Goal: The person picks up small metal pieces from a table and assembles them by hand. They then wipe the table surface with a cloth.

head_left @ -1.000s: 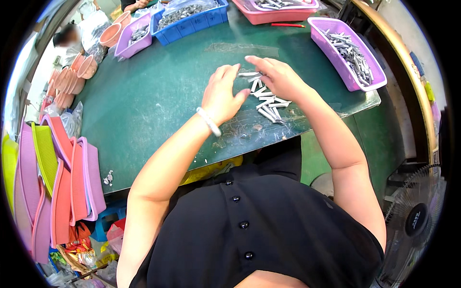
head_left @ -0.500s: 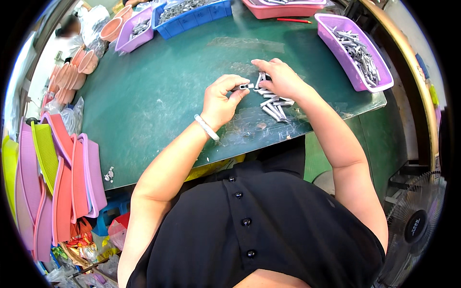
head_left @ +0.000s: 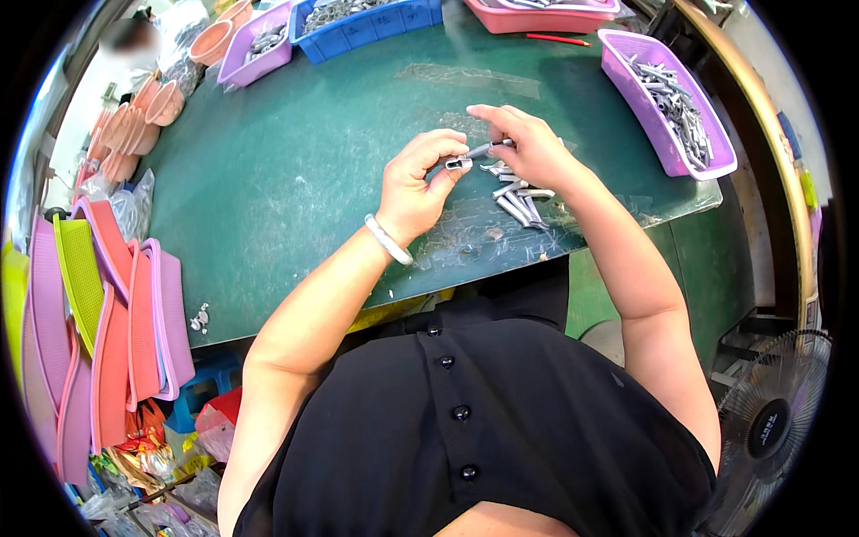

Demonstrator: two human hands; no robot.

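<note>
Over the green table (head_left: 295, 197), my left hand (head_left: 413, 186) is closed on a small grey tubular piece (head_left: 459, 164), whose hollow end points right. A white band circles that wrist. Close beside it, my right hand (head_left: 535, 154) pinches another slim grey tubular piece (head_left: 480, 150) between thumb and fingers; its left end reaches toward the left fingers, and I cannot tell if the two pieces touch. Below the right hand lies a loose pile of similar grey pieces (head_left: 521, 208), partly hidden by that hand.
A purple basket (head_left: 626, 89) of grey pieces stands at the right edge. Along the far side are a blue crate (head_left: 376, 22), a purple basket (head_left: 234, 55), a pink basket (head_left: 528, 21) and a red pencil (head_left: 558, 39). Stacked colourful baskets (head_left: 116, 358) fill the left; a fan (head_left: 769, 430) stands lower right.
My right hand has picked a grey tubular piece off the pile and lifted it beside the left hand. The left hand keeps its grip. The whole view has shifted slightly.
</note>
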